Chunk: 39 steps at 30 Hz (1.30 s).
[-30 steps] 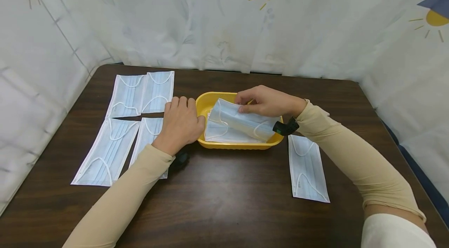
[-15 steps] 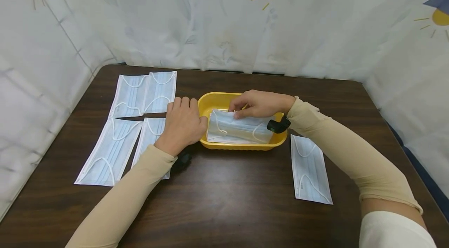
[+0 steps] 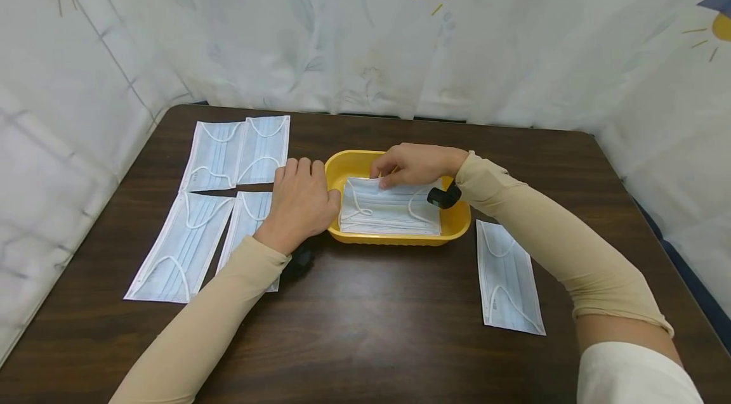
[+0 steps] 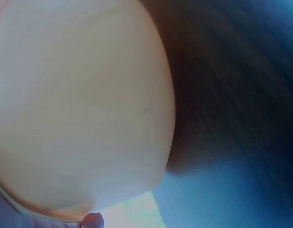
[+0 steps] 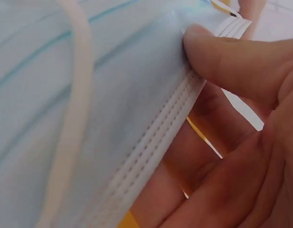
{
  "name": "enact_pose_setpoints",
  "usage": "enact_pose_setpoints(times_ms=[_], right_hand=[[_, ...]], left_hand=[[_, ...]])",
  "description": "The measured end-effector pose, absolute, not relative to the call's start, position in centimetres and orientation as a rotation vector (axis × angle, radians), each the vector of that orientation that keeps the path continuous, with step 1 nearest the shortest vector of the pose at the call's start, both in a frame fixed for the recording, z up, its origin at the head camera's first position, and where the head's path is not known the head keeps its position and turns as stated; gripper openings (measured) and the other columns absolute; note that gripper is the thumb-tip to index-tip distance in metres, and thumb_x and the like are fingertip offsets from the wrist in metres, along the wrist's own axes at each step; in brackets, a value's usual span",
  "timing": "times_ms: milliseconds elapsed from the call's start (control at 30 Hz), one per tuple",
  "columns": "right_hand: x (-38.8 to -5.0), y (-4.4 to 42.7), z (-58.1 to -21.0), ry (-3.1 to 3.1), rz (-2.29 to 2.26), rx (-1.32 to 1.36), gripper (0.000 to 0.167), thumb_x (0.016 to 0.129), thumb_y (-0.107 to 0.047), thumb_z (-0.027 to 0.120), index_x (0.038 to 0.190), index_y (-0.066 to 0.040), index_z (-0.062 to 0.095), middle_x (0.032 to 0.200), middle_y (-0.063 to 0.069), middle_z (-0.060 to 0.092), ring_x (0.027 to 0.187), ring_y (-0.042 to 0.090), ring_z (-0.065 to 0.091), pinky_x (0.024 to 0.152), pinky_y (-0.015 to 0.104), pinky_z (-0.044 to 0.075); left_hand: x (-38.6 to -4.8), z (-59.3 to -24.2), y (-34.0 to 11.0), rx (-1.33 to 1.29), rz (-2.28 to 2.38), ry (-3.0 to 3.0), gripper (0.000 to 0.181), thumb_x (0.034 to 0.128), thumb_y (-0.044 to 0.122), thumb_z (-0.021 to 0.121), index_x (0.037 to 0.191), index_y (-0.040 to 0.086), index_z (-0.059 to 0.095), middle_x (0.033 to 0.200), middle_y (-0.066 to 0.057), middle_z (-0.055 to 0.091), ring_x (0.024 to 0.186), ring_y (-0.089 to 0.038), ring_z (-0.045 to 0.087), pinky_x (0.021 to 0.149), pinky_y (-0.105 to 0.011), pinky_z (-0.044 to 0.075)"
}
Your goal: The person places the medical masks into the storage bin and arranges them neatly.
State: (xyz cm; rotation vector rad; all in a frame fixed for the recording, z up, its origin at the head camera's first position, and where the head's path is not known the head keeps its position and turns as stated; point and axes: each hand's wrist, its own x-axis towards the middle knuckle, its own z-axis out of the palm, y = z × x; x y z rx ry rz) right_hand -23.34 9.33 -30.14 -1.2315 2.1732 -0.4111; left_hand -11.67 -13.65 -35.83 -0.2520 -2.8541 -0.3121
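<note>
In the head view a yellow plastic basket [image 3: 457, 226] holds a stack of pale blue face masks [image 3: 394, 217] with white ear loops. My right hand [image 3: 419, 164] reaches over the basket's far side and pinches the top mask by its far edge. The right wrist view shows the thumb [image 5: 222, 57] on the mask's [image 5: 132, 95] blue face near its stitched edge, with fingers behind it. My left hand [image 3: 302, 201] grips the basket's left end, thumb at the rim; its other fingertips are hidden. Skin fills much of the left wrist view.
Several masks [image 3: 179, 239] lie flat in two rows at the left of the dark wooden table [image 3: 365, 328], one partly under my left forearm. A single mask [image 3: 508, 277] lies right of the basket. A white printed curtain [image 3: 354, 42] surrounds the table's far sides.
My right hand has moved left and slightly down with the mask. The mask, earlier raised and slanted, now lies level on the stack. The left hand keeps its place at the basket.
</note>
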Motion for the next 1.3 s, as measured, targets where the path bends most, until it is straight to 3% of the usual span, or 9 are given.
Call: enact_pose_setpoints(times_ms=[267,467,867,1300], right_hand=[[-23.6,8.7,-31.1,2.144,-0.360,-1.253,0.015,0.104,-0.020,0.061,0.117,-0.017,0.066,0.109,0.002,0.069,0.097,0.017,0.061,0.094,0.035,0.052],[-23.7,8.6,-31.5,2.171,-0.349,-1.257,0.009,0.103,-0.019,0.062,0.111,-0.016,0.066,0.102,0.002,0.067,0.091,0.017,0.059,0.087,0.034,0.050],[-24.1,8.7,-31.4,2.232,-0.397,-1.095,0.029,0.108,-0.024,0.052,0.131,-0.015,0.068,0.127,0.003,0.070,0.107,0.019,0.060,0.103,0.038,0.050],[-24.4,8.8,-30.8,2.166,-0.588,-0.838,0.044,0.110,-0.045,0.041,0.134,-0.019,0.067,0.124,0.005,0.075,0.113,0.021,0.070,0.105,0.041,0.054]], left_hand=[[-11.6,-35.8,-13.7,-0.247,-0.314,-2.872,0.031,0.0916,0.025,0.050,0.096,-0.005,0.056,0.087,-0.018,0.051,0.090,-0.037,0.044,0.081,-0.049,0.038],[-11.6,-35.8,-13.6,-0.244,-0.315,-2.882,0.032,0.0918,0.026,0.050,0.098,-0.005,0.056,0.088,-0.018,0.051,0.090,-0.037,0.044,0.081,-0.049,0.037],[-11.7,-35.7,-13.6,-0.252,-0.319,-2.864,0.031,0.0918,0.025,0.050,0.097,-0.006,0.056,0.088,-0.019,0.051,0.091,-0.038,0.044,0.081,-0.050,0.037],[-11.7,-35.7,-13.7,-0.251,-0.322,-2.882,0.034,0.0927,0.026,0.050,0.100,-0.007,0.057,0.089,-0.019,0.052,0.091,-0.039,0.044,0.081,-0.049,0.037]])
